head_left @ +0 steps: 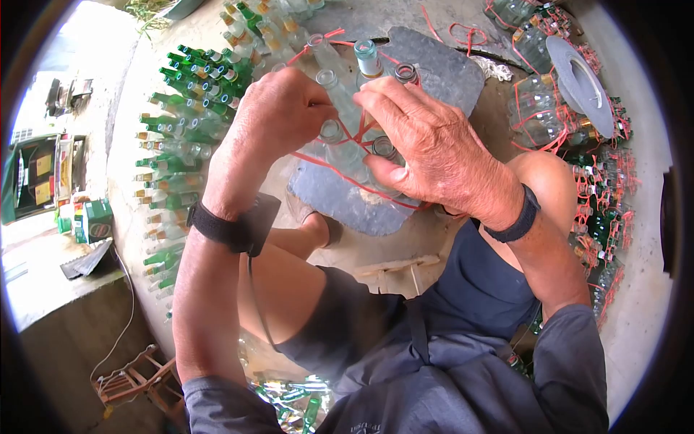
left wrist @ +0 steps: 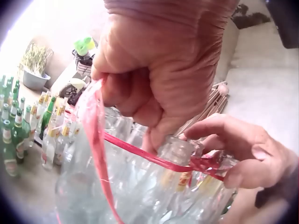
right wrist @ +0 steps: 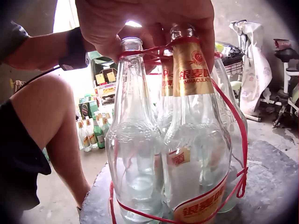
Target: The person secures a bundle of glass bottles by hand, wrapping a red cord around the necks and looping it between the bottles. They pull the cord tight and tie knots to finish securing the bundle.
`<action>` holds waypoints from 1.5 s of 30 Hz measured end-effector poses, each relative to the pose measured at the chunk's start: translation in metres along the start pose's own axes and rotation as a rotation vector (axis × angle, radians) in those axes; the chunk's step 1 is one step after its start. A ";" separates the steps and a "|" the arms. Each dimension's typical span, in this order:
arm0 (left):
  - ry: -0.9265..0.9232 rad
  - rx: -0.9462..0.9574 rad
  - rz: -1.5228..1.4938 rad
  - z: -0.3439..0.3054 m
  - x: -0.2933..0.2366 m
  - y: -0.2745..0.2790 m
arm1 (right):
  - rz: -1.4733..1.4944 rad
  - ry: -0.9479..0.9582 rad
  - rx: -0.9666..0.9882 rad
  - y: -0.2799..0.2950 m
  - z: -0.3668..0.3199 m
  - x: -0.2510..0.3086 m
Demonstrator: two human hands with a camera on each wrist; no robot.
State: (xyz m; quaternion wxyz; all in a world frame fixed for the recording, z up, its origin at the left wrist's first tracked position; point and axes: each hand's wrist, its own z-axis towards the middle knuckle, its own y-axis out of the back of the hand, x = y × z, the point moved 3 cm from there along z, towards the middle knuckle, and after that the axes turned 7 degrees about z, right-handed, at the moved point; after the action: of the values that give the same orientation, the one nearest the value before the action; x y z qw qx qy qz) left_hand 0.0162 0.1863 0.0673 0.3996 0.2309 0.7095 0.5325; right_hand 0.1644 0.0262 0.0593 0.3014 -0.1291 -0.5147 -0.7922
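Observation:
Several clear glass bottles (head_left: 340, 155) stand grouped upright on a grey stone slab (head_left: 441, 69), with red plastic twine (right wrist: 243, 135) around their bodies and necks. My left hand (head_left: 278, 116), fingers curled, pinches the red twine (left wrist: 96, 112) above the bottle necks. Over the other side of the group, my right hand (head_left: 434, 145) spreads around the bottle tops, thumb apart from the fingers. In the right wrist view that hand (right wrist: 149, 23) grips the necks from above, beside a gold-labelled bottle (right wrist: 194, 74). Its fingertips are partly hidden.
Rows of green and clear bottles (head_left: 191, 94) stand left of the slab. Bundles of bottles tied in red twine (head_left: 538, 112) line the right side, with a grey disc (head_left: 578, 87) on them. A wooden stool (head_left: 134, 380) lies lower left; loose red twine (head_left: 470, 36) lies behind the slab.

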 end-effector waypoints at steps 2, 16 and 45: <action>0.066 -0.008 0.061 -0.004 -0.001 0.000 | 0.001 0.000 -0.001 -0.001 -0.001 -0.003; 0.210 -0.143 -0.009 -0.040 -0.003 -0.020 | 0.041 0.005 0.015 -0.001 -0.003 -0.010; 0.451 -0.359 -0.582 -0.069 -0.035 -0.061 | 0.087 0.148 0.091 0.028 0.009 -0.032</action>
State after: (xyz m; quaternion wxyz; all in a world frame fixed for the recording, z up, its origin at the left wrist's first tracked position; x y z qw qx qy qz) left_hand -0.0134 0.1006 0.0287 0.4020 -0.1754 0.7107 0.5500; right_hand 0.2054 0.0373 0.0674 0.3785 -0.0786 -0.5202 -0.7616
